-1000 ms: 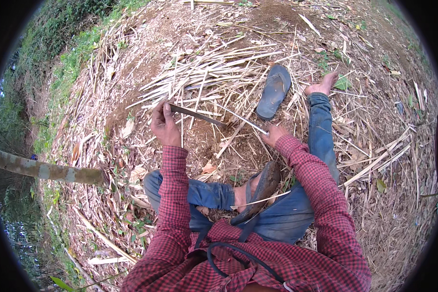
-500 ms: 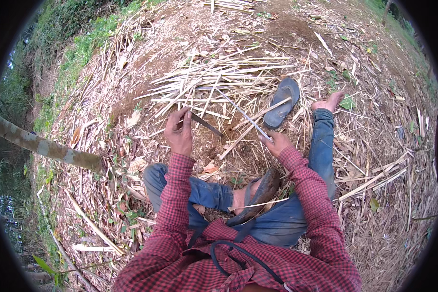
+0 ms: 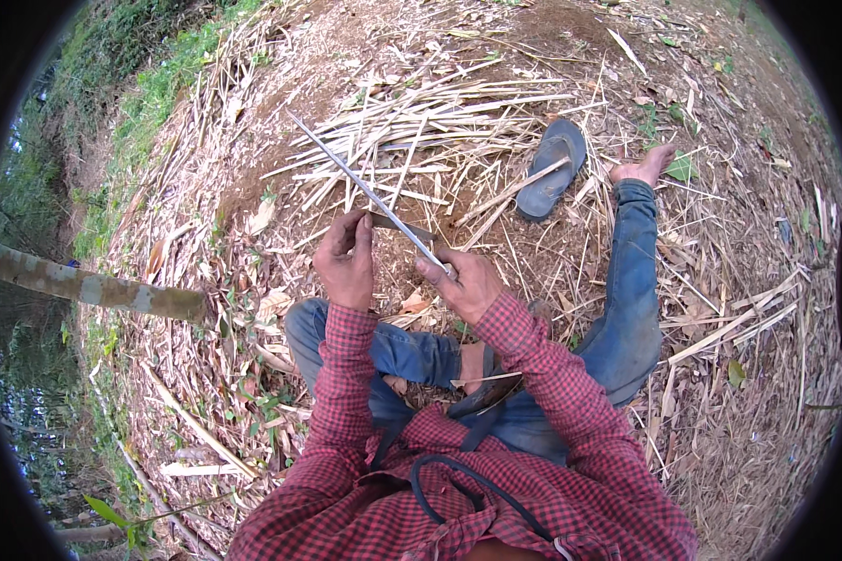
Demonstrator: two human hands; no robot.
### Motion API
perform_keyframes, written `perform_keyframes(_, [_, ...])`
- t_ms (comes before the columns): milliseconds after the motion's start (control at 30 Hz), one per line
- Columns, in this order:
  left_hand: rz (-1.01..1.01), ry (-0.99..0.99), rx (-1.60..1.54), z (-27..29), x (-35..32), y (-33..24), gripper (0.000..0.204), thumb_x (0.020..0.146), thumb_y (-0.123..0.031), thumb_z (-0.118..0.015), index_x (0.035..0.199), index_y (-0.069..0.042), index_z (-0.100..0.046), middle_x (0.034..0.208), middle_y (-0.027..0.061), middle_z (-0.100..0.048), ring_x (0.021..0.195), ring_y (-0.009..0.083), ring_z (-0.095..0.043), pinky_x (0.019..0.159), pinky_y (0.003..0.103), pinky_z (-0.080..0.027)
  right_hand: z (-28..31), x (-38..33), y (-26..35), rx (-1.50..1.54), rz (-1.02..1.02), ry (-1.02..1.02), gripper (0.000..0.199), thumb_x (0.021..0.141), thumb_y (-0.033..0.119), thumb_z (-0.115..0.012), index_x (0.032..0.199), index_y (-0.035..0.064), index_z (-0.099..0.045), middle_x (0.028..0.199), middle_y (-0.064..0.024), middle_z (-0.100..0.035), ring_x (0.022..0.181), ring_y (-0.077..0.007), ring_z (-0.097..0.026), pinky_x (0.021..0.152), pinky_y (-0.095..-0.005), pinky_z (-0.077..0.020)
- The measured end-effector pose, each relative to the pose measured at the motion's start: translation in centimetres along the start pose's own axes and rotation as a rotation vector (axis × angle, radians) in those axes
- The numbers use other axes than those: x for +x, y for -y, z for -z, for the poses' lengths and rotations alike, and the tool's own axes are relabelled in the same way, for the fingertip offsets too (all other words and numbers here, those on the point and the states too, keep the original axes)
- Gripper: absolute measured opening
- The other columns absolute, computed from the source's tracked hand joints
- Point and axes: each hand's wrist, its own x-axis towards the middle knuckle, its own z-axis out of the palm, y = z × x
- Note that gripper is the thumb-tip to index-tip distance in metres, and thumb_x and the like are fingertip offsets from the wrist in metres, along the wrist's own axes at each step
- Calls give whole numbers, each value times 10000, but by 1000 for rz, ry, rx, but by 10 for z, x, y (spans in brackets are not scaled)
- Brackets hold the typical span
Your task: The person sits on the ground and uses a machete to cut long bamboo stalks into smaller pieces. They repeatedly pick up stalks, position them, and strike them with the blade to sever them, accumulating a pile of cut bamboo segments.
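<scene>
My left hand [image 3: 346, 264] is closed, thumb against fingers, on one end of a dark flat blade-like strip [image 3: 391, 223]. That strip points right, its far part passing behind a long thin pale stick [image 3: 351, 176]. My right hand [image 3: 465, 282] grips the near end of this stick, which slants away to the far left over the heap of split strips. Where they cross, I cannot tell whether stick and dark strip touch. Both hands are close together above my bent leg [image 3: 407, 355].
Split pale strips [image 3: 440, 126] lie heaped in front of me. Beyond my right hand rests a loose dark sandal [image 3: 550, 173], a strip across it. My bare foot [image 3: 644, 166] is to its right. A mottled trunk [image 3: 94, 285] reaches in from the left. Dry litter covers the ground.
My right hand has moved left toward my left hand, and the pale stick has swung with it, its far end now farther left. My left hand has barely moved.
</scene>
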Motion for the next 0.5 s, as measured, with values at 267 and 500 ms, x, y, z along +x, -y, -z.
perform_keyframes(267, [109,-337,736,56,63,76,313,845,-139,-610,1131,-35,-534,1078,146,-571,940,204,-570,810,341,-501,20,-21,-55,477,-198,-88,586,870,532,-497,939,-39,-609,595,-65,-545,490,-157,-537,485,-302,-460])
perform_keyframes(500, [55,621,766,-137,32,75,224,898,-256,-524,1065,-125,-595,988,51,-620,835,145,-601,698,308,-517,89,-39,-105,871,-174,-414,506,896,505,-470,776,17,-522,551,-52,-502,411,-126,-493,386,-248,-428])
